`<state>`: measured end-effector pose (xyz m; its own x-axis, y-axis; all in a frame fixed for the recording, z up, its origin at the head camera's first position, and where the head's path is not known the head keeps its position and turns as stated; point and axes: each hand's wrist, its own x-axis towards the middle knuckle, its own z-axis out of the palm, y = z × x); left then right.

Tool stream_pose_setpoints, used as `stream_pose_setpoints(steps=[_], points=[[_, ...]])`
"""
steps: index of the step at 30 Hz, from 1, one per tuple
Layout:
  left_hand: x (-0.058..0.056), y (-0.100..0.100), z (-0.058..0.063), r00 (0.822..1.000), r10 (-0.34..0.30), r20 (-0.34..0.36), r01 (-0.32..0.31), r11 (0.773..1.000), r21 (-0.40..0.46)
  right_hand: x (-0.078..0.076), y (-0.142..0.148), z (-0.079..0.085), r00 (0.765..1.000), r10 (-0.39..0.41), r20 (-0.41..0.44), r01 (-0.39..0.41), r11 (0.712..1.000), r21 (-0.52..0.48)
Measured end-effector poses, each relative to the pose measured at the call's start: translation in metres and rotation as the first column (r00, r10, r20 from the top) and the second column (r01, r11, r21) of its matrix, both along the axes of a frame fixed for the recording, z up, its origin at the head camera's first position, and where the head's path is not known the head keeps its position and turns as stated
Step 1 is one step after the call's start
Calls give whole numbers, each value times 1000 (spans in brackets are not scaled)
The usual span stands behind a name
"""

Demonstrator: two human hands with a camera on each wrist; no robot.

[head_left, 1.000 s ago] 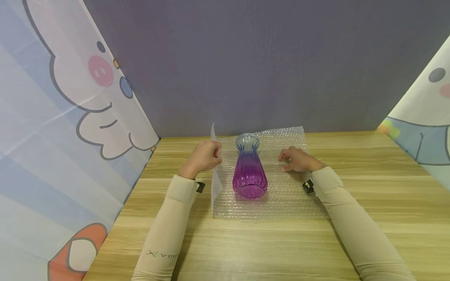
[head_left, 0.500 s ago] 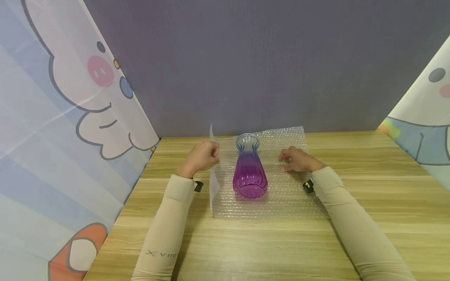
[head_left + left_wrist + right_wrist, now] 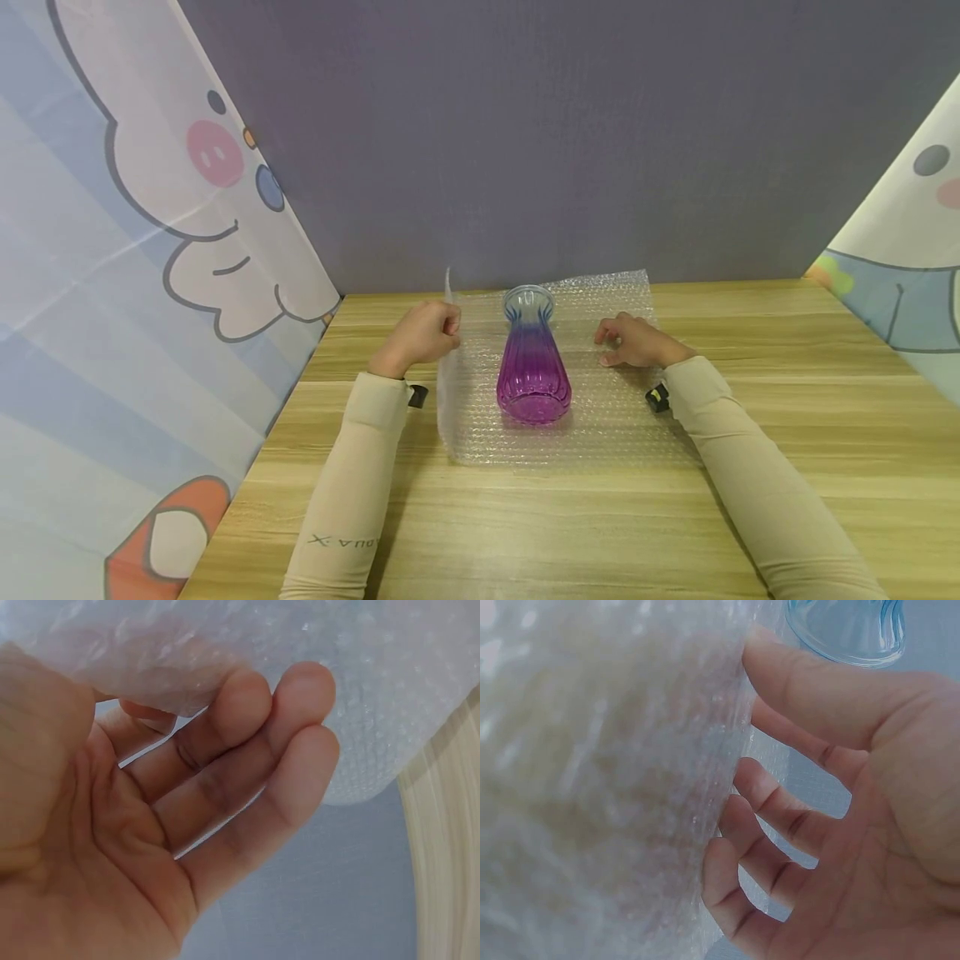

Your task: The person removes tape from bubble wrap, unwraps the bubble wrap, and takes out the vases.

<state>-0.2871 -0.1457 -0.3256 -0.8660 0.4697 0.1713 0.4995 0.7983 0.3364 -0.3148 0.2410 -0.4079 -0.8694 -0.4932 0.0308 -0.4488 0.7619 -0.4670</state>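
A ribbed glass vase [image 3: 533,367], clear at the mouth and blending through blue to purple, lies on a sheet of bubble wrap [image 3: 592,433]. Its mouth points to the back and its base faces me. My left hand [image 3: 420,336] pinches the sheet's left edge, which stands up off the table. In the left wrist view the wrap [image 3: 390,690] passes beneath the thumb over the index finger. To the right of the vase, my right hand [image 3: 636,340] rests its bent, spread fingertips on the sheet. The vase's rim [image 3: 847,652] shows past the thumb in the right wrist view.
A wood-grain table [image 3: 570,533] bears everything. A grey panel [image 3: 570,150] rises directly behind its back edge. Cartoon-printed cloth [image 3: 135,358] hangs along the left side, and more printed cloth [image 3: 911,275] hangs at the right.
My left hand has moved a little to the left, drawing the raised edge of the bubble wrap outward. The vase and my right hand stay put.
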Motion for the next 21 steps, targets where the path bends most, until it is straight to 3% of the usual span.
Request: stream_pose_setpoints(steps=[21], points=[[7,-8,7,996,16,87,-14,999,-30,1,-1,0,1000,-9,-6,9,1000,9]])
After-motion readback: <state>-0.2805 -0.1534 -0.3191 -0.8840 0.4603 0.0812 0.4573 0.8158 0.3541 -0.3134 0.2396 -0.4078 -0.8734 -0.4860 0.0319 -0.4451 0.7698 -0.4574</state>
